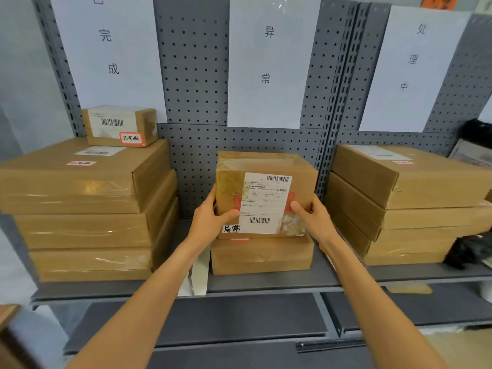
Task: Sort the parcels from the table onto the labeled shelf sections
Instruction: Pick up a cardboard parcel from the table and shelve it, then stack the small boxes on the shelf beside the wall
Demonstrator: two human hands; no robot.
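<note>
head view shows both hands – left hand (210, 217) at nine o'clock, right hand (311, 214) at three – gripping the tagged parcel (266, 193) atop a flat box (262, 255) under the middle sign (269, 62); best to square it before letting go.

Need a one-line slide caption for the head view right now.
Both hands, left and right, set a parcel on the box under the 异常 sign.
</note>
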